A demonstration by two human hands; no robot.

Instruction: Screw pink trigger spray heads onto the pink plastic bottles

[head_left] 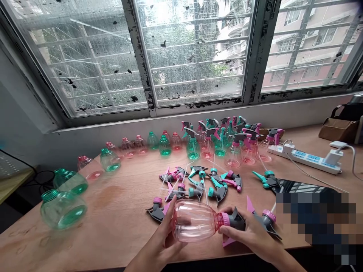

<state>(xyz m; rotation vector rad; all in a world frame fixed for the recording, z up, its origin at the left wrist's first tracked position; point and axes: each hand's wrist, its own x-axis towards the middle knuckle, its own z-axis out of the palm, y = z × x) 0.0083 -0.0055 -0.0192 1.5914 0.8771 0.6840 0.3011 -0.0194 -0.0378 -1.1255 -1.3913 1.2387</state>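
A clear pink spray bottle point(195, 221) lies on its side in the air between my hands, above the front of the table. My left hand point(166, 236) is wrapped round its base end. At the neck, my right hand point(246, 232) grips the grey and pink trigger sprayer head point(234, 220), which sits on the bottle's mouth. Behind the bottle lies a pile of loose trigger sprayers point(195, 183) in pink, teal and grey, with thin tubes. Another pink-collared sprayer point(268, 219) rests just right of my right hand.
Open green and pink bottles, such as a green one point(64, 211), line the table's left and back. Several bottles with sprayers point(208, 145) stand at the back. A power strip point(306, 156) with cables and a dark, partly blurred object point(309, 189) are on the right.
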